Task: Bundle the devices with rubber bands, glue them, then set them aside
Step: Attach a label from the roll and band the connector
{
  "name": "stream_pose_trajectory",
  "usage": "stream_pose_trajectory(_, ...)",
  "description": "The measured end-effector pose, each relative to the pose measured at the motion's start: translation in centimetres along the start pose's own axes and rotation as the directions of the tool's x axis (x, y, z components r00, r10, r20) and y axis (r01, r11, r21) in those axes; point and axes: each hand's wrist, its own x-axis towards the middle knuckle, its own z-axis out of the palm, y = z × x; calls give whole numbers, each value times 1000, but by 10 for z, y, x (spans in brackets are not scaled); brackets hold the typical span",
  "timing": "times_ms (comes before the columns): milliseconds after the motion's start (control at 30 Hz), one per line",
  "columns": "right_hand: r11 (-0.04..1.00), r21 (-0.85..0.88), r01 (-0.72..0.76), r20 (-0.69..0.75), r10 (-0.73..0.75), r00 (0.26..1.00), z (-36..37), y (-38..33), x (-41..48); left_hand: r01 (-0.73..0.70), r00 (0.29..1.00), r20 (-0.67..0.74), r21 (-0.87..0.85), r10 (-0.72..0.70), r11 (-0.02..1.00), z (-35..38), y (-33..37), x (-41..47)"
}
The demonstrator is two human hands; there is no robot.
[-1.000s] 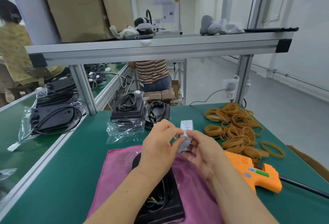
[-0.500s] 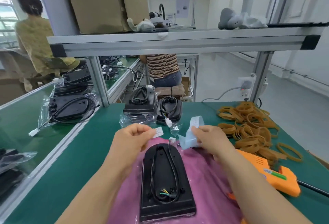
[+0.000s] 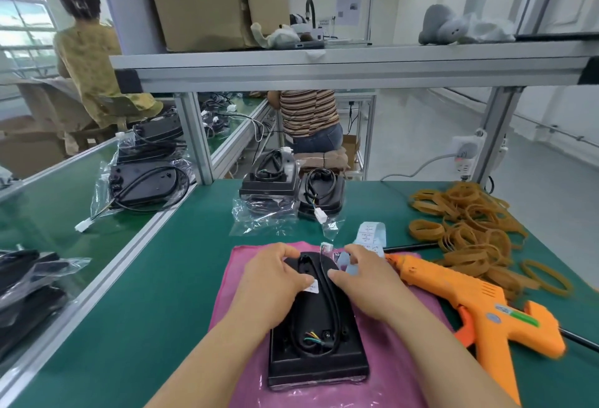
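1. A black device (image 3: 319,359) with a looped cord is laid on a pink cloth (image 3: 385,391).
2. A white sticker (image 3: 312,286) is pinched by the left hand (image 3: 275,281).
3. A half-hidden paper strip (image 3: 371,234) seems gripped by the right hand (image 3: 363,281).

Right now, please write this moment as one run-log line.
left hand: pinches white label on black device | right hand: holds label strip | device: on pink cloth | glue gun: untouched

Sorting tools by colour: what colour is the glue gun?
The glue gun is orange, clearest in the head view.
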Motion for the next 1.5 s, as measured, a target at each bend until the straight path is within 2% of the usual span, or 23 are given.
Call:
stream_pose_trajectory(133, 1000, -10, 15, -2, -15, 1000, 0, 0, -4, -50, 996, -63, 223, 66, 974, 7, 3, -2)
stream_pose_trajectory(267, 999, 21, 32, 1, -32, 999, 3, 1, -7, -97, 988, -58, 485, 142, 869, 12, 7, 0)
stream_pose_trajectory(400, 998, 52, 27, -4, -27, 1000, 10, -2, -9, -110, 984, -63, 524, 168, 844, 15, 2, -1)
stream_pose_trajectory(500, 998, 56, -1, -12, 2, 1000, 16, -4, -10, -86, 977, -140, 436, 162, 896, 15, -11, -3)
stream_pose_trajectory(567, 999, 50, -10, -20, 12, 1000, 21, -5, -11, 0, 993, -119, 173, 21, 985, 13, -21, 0)
stream_pose_trajectory(633, 999, 31, -15, -33, 16, 999, 28, -6, -12, 88, 993, -71, -89, -94, 992, 15, -28, 4)
stream_pose_trajectory(667, 1000, 25, -17, -38, 18, 999, 31, -7, -13, 99, 990, -85, -119, -109, 988, 17, -31, 5)
stream_pose_trajectory(800, 999, 46, -23, -35, 25, 999, 35, -4, -12, 89, 977, -194, -28, -92, 996, 26, -37, 6)
stream_pose_trajectory(1033, 994, 111, -12, -46, 17, 999, 39, -1, -10, 115, 993, -12, -152, -118, 982, 20, -48, 6)
stream_pose_trajectory(1200, 996, 93, -11, -32, 14, 999, 39, 0, -11, 78, 995, -57, -128, -86, 989, 21, -51, 1)
stream_pose_trajectory(1267, 1000, 30, 2, -5, -2, 1000, 34, -1, -14, 56, 994, -81, -157, -69, 986, 24, -51, -1)
stream_pose_trajectory(1367, 983, -179, 35, 28, -31, 999, 18, -4, -18, 27, 992, -114, -183, -49, 983, 27, -53, -4)
stream_pose_trajectory(1433, 950, -308, 56, -23, -66, 998, 0, -8, -19, 9, 991, -130, -228, -40, 974, 29, -54, -6)
stream_pose_trajectory(1500, 932, -354, 74, -133, -128, 983, -23, -12, -15, 3, 990, -136, -251, -39, 968, 30, -56, -6)
